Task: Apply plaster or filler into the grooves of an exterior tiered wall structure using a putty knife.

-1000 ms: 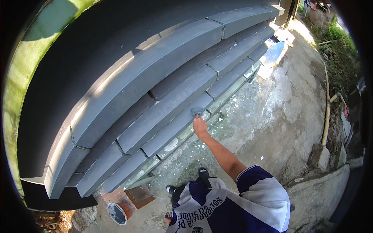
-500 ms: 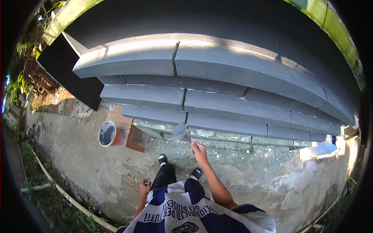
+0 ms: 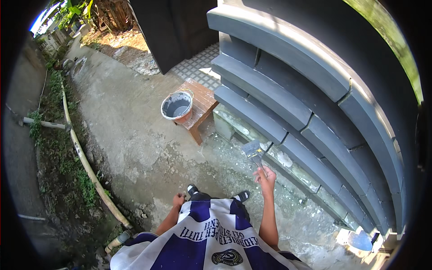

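Note:
My right hand is closed round the handle of a wide paintbrush. Dark grey paint coats its bristles, which point up and away from me, with a yellowish patch near the base. Beyond the brush is a stepped wall of grey-painted ledges; its lowest band is pale and stained. My left hand hangs low beside my body, fingers curled in, with nothing visible in it. Ahead of me, a paint bucket with grey paint inside sits on a low wooden bench.
Left of me, a long pale pipe runs along a strip of weeds and soil. A dark panel stands beyond the bench, near patterned tiles. White spatters mark the concrete floor by the wall.
My view has swung left, so the bucket and bench now sit nearer the middle and the wall lies to the right. The paintbrush stays in my right hand.

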Motion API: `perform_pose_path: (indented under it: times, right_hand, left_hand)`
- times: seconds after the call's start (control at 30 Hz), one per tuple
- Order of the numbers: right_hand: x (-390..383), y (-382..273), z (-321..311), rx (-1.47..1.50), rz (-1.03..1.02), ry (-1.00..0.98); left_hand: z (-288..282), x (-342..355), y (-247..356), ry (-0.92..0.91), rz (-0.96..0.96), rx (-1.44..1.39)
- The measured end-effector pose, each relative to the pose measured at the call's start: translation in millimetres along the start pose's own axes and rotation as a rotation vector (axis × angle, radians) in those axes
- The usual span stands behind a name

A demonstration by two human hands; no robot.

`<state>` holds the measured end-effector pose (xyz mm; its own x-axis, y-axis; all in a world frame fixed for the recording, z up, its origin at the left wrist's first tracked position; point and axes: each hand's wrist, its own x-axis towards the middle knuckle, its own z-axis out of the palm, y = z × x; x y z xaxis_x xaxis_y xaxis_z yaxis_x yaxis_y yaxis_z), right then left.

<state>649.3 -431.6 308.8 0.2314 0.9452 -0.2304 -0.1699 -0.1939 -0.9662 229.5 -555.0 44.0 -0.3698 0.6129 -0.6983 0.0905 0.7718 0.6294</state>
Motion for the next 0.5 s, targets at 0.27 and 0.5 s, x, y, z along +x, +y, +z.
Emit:
perform_pose_path:
  times: [0.27, 0.5]
  right_hand:
    - [-6.5, 58.2, 142.0, -0.571, 0.069, 0.138]
    - [23.7, 67.7, 267.7, -0.723, -0.213, 0.103]
  left_hand:
    - [-113.2, 9.9, -42.1, -0.025, -0.126, -0.228]
    - [-192.3, 17.3, -85.6, 0.017, -0.073, -0.082]
